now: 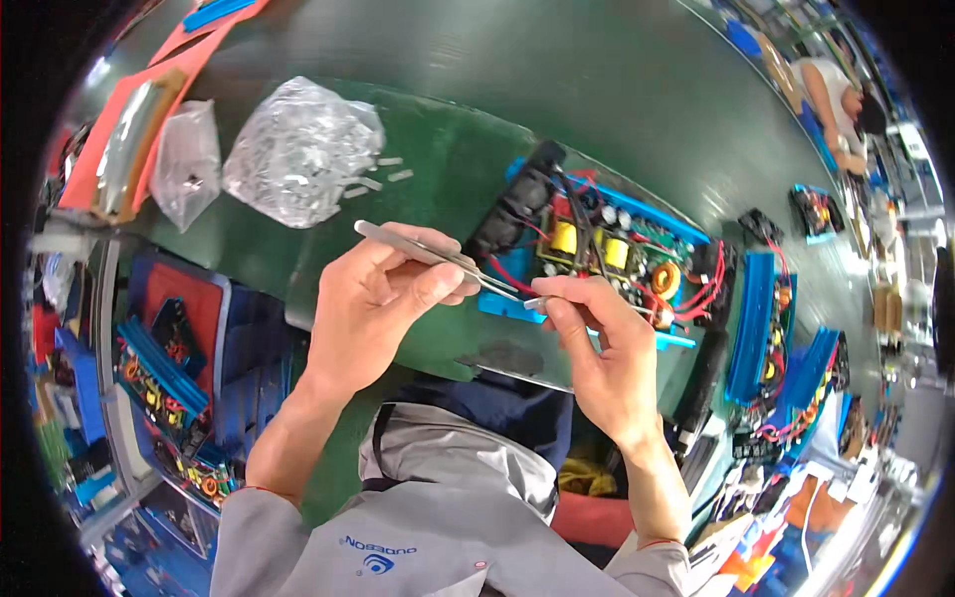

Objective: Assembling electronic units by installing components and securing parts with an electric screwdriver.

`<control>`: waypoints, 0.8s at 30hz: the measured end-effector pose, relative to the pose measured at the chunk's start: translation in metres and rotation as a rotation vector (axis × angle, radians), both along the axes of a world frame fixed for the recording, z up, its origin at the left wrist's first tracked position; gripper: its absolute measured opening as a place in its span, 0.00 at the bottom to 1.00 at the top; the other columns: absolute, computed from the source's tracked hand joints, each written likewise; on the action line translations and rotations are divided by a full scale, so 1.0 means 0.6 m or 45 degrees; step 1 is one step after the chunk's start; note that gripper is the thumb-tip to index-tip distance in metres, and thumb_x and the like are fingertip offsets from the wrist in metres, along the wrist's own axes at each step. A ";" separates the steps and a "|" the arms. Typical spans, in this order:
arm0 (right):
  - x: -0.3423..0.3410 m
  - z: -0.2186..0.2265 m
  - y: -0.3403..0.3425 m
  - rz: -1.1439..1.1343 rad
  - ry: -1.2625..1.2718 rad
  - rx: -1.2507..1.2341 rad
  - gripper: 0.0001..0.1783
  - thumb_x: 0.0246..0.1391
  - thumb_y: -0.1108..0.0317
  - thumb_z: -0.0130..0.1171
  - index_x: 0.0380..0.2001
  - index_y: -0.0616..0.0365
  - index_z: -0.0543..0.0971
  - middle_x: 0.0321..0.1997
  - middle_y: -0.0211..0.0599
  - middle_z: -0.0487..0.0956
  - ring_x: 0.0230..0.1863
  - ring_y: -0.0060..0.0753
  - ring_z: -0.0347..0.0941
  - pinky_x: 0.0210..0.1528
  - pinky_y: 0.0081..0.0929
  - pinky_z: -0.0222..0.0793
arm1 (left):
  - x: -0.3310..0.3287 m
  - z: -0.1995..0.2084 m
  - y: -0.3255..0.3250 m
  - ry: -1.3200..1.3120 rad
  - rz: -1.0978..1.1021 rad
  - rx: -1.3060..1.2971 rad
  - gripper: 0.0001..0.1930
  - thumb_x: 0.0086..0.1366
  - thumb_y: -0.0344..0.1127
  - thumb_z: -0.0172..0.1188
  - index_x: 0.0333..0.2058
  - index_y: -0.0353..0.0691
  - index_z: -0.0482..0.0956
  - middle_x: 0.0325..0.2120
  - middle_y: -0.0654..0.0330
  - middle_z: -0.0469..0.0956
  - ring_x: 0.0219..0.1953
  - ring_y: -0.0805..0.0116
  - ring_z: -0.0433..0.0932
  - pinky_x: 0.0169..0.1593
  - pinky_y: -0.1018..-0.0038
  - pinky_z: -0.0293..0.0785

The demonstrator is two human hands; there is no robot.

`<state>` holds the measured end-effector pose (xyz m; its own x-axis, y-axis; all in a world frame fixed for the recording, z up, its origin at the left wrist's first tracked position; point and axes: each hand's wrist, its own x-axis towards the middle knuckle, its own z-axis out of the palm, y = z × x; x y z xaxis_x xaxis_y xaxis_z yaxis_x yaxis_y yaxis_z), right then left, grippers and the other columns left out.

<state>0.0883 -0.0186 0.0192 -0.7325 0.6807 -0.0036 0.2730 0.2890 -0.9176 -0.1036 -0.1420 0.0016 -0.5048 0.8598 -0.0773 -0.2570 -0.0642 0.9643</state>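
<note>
My left hand [358, 313] is closed around a pair of metal tweezers [388, 237], whose tips point right and down toward my other hand. Between thumb and forefinger, my right hand [612, 363] pinches a small pale grey piece [534, 302]; its exact kind is too small to tell. The tweezer tips are close to this piece, and whether they touch it I cannot tell. Just beyond both hands lies an open blue-cased electronic unit [647, 227], showing yellow transformers, a copper coil and red and black wires.
A clear plastic bag [303, 149] of small pale pieces sits at the back left, with several loose pieces [368, 185] beside it. A smaller bag [187, 164] is farther left. More blue-cased units [751, 328] stand at right and in a bin at left. Another person [831, 104] is at the far right.
</note>
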 end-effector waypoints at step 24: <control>0.352 -0.124 -0.022 -1.234 -0.776 0.633 0.27 0.62 0.62 0.64 0.61 0.59 0.73 0.47 0.52 0.78 0.47 0.51 0.75 0.50 0.40 0.70 | 0.126 -0.058 0.127 1.105 -0.279 0.286 0.06 0.65 0.23 0.65 0.40 0.33 0.80 0.37 0.53 0.83 0.35 0.66 0.85 0.37 0.74 0.82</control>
<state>0.2997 -0.0319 -0.0549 0.1016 0.9638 0.2464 0.9094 0.0104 -0.4158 -0.0282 -0.0657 -0.0329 -0.1321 0.8921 0.4321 0.5218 -0.3081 0.7955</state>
